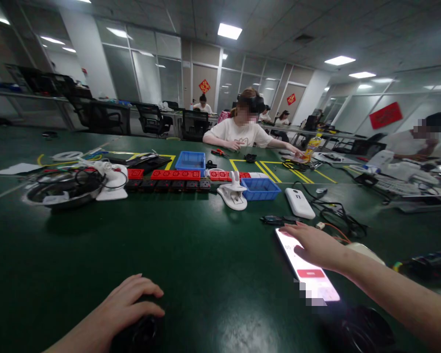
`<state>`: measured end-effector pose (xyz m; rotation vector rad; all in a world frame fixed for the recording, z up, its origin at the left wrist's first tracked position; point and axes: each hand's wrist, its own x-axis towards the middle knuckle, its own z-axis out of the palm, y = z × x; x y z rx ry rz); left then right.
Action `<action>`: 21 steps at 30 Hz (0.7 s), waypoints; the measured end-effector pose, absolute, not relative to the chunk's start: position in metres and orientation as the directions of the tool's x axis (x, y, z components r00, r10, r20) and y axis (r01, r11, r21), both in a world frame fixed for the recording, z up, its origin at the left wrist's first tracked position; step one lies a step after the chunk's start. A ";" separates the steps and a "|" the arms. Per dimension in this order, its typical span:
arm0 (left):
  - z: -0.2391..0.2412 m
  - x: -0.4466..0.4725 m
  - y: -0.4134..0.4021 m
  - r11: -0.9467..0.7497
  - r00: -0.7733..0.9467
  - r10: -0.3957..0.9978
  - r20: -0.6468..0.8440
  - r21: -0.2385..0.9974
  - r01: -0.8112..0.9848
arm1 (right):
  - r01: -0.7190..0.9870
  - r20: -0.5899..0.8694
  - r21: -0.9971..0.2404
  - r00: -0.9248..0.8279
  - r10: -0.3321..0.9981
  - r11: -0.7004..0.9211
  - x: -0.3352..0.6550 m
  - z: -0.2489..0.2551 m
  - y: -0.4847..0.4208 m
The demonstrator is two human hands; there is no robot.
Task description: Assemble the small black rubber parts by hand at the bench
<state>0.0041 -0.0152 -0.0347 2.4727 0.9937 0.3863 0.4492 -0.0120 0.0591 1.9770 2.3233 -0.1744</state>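
Observation:
My right hand (313, 245) reaches in from the right over a smartphone (310, 273) lying face up on the green tabletop. The phone's screen is lit, with a red button-like bar on it. The fingers are stretched out across the phone's upper end, the thumb apart from them; whether they touch the glass I cannot tell. At the lower left, my left hand (128, 301) has loosely curved fingers, with a gap between thumb and forefinger and nothing visible in them. Just beneath it is a black object (145, 333), mostly hidden by the hand.
Beyond the phone lie a white power bank (300, 203) and black cables (338, 215). Blue trays (260, 189), a white clip stand (232, 195), red and black blocks (175, 175) and a metal bowl (59, 198) line the middle. A person (242, 127) sits opposite.

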 end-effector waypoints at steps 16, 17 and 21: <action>-0.044 0.000 -0.010 -0.680 0.713 0.683 0.160 0.496 0.540 | 0.926 -0.292 -0.267 0.187 0.938 -0.268 0.522 0.041 -0.051; -0.044 0.000 -0.009 -0.682 0.713 0.682 0.162 0.495 0.539 | 0.924 -0.307 -0.275 0.179 0.935 -0.267 0.520 0.041 -0.051; -0.044 0.001 -0.011 -0.683 0.711 0.683 0.168 0.492 0.540 | 0.933 -0.355 -0.237 0.174 0.918 -0.269 0.512 0.044 -0.052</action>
